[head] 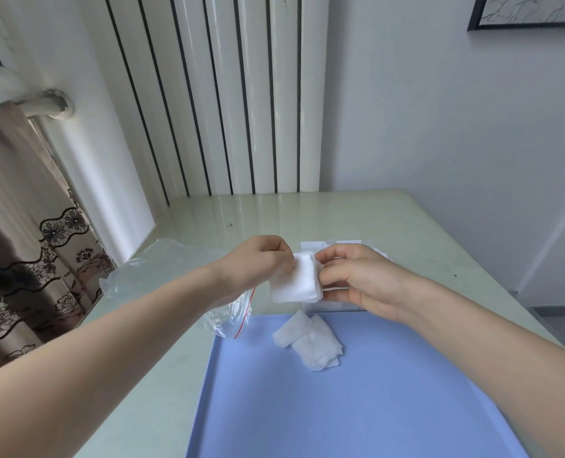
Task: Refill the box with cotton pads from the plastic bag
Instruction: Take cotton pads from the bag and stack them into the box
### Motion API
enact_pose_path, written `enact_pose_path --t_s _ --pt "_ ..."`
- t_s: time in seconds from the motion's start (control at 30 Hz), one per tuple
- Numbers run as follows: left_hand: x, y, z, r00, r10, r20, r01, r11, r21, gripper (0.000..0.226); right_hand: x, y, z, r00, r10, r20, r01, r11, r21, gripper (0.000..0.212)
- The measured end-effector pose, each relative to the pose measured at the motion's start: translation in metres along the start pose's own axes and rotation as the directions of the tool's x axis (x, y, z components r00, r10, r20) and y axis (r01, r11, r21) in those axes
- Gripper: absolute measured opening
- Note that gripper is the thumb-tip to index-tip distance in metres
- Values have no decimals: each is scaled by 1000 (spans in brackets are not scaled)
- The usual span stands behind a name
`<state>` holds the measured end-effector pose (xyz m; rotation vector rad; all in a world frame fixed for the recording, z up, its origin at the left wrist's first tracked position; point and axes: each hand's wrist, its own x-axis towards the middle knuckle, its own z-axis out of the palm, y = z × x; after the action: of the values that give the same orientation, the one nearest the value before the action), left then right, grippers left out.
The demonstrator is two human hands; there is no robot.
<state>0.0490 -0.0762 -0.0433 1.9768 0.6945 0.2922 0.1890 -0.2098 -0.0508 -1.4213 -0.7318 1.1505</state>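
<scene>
Blue mat (340, 408) covers the pale green tabletop (274, 213) at 6 o'clock, loose cotton pads (310, 342) on it. Left hand (258, 262) and right hand (357, 279) both pinch a white pad stack (299, 282) over the box (334, 244); plastic bag (162, 269) at 9 o'clock.

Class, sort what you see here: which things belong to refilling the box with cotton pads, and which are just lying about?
Belongs to the job:
stack of cotton pads held by both hands
loose cotton pads on the blue mat
plastic bag
box, mostly hidden behind the hands

Just there:
blue mat
curtain
framed picture
</scene>
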Motion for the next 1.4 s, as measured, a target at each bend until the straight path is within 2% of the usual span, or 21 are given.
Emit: enact_pose_path --t_s 0.2,0.3,0.37,0.4,0.43,0.47,0.5,0.53,0.57,0.63,0.7,0.9,1.03,1.1,1.13,1.2,1.27,1.33,1.4 --pt "-1 0 -4 998 -33 56 32 999 5 7 6 0 -1 998 -27 55 24 998 53 32" --pt "0 -2 -9 998 -21 51 23 999 -31 10 9 0 2 997 -35 68 24 987 161 20" --pt "-1 -4 -14 999 -33 35 36 996 -88 5 14 9 8 1000 15 12 -16 984 175 13" --pt "-1 -5 -17 999 -42 22 44 994 -99 4 17 17 12 998 35 -58 -33 999 31 12" --pt "-1 -8 -21 999 -48 5 48 995 -89 5 18 27 17 991 -6 -131 -30 961 -274 13" --pt "-1 -11 -24 999 -51 -11 50 996 -69 7 19 38 21 986 -97 -132 -7 779 -627 17" --pt "0 -14 -27 999 -50 -15 49 997 -59 9 19 46 27 985 -159 -63 29 519 -854 24" --pt "0 -17 -29 999 -46 -4 46 997 -61 12 20 54 33 983 -186 12 64 279 -958 33" --pt "-1 -19 -30 999 -39 16 40 997 -71 14 19 59 38 981 -183 66 89 122 -988 40" --pt "-1 -24 -33 998 -21 57 25 997 -71 20 23 66 47 973 -179 144 140 -32 -990 47" --pt "0 -28 -33 996 0 87 2 1000 -19 21 25 68 47 962 -178 204 188 -105 -977 41" --pt "-2 -28 -36 996 8 92 -15 996 84 18 27 62 39 953 -132 271 261 -92 -961 21" --pt "-1 -25 -32 999 23 46 -29 989 142 24 26 65 40 930 -202 307 276 -170 -946 16" --pt "1 -23 -30 998 48 29 -53 977 206 31 23 63 38 918 -256 303 277 -132 -952 14" --pt "1 -22 -30 998 59 21 -63 972 225 32 21 60 37 916 -283 283 278 -58 -959 12" --pt "2 -19 -30 997 79 6 -78 964 255 34 19 51 29 934 -322 158 231 203 -952 7" --pt "3 -15 -29 996 91 -16 -83 953 292 34 15 35 19 960 -280 10 158 512 -845 14" --pt "2 -10 -27 996 86 -16 -77 947 311 30 9 20 9 982 -183 -50 110 764 -636 18" --pt "2 -5 -22 998 58 13 -60 957 285 23 1 4 0 996 -90 -26 74 928 -364 19"
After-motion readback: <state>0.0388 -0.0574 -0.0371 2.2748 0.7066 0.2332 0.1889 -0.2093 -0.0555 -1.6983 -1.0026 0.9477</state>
